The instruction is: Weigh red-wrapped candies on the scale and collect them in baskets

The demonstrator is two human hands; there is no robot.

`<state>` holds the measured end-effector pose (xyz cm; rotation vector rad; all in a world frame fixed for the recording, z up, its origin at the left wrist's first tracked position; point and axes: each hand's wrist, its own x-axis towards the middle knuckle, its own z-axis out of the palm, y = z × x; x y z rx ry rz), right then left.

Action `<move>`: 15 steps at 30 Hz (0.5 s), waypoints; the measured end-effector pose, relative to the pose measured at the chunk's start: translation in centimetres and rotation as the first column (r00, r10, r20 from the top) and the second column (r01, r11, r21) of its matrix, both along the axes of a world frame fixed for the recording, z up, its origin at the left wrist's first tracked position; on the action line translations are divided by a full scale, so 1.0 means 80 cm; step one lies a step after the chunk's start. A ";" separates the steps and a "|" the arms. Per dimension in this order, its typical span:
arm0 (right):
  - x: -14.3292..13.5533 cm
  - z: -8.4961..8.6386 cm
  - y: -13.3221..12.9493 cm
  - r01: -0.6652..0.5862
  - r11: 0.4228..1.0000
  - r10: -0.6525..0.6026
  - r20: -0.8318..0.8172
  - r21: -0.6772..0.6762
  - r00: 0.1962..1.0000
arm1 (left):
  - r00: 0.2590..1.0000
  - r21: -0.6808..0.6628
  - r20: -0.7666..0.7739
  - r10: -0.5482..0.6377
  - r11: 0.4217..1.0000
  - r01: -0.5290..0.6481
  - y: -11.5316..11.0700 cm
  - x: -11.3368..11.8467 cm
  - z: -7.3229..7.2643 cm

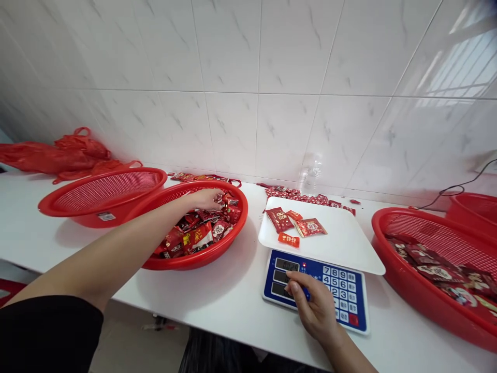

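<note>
My left hand (207,199) reaches into a red plastic basket (196,263) heaped with small wrapped snack packets (198,235). Its fingers curl down among the packets, and what they grip is partly hidden. Over the displays of a blue and white digital scale (272,298) hovers my right hand (316,305), loosely closed, thumb and forefinger close together, with nothing visible in it. On the scale's white tray (345,233) lie a dark red packet (280,219), a red and gold packet (311,227) and two small orange-red packets, one (288,239) near the front edge.
To the left stands another red basket (104,194), with red bags (66,153) behind it. A red basket (435,290) of packets stands on the right. Along the tiled wall lie more small packets (295,195) and a clear plastic bottle (311,176). A black cable (458,186) hangs at right.
</note>
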<state>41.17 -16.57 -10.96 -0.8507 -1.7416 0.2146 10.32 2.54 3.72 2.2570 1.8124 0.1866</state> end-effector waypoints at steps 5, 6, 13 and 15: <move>-0.002 0.001 0.002 -0.001 1.000 0.001 0.011 0.008 1.000 | 0.956 -0.010 -0.294 -0.021 1.000 0.019 0.010 -0.003 -0.016; -0.003 0.001 0.002 -0.003 1.000 0.003 0.010 0.009 1.000 | 0.947 -0.007 -0.320 0.012 1.000 -0.015 0.012 -0.001 -0.018; -0.004 -0.001 0.001 -0.041 0.999 0.041 -0.013 -0.033 0.999 | 0.944 0.072 -0.324 0.052 0.997 -0.030 0.011 0.011 -0.031; -0.004 -0.001 0.002 -0.048 0.998 0.047 -0.010 -0.039 0.999 | 0.960 0.070 -0.280 0.018 0.998 0.002 0.011 0.011 -0.030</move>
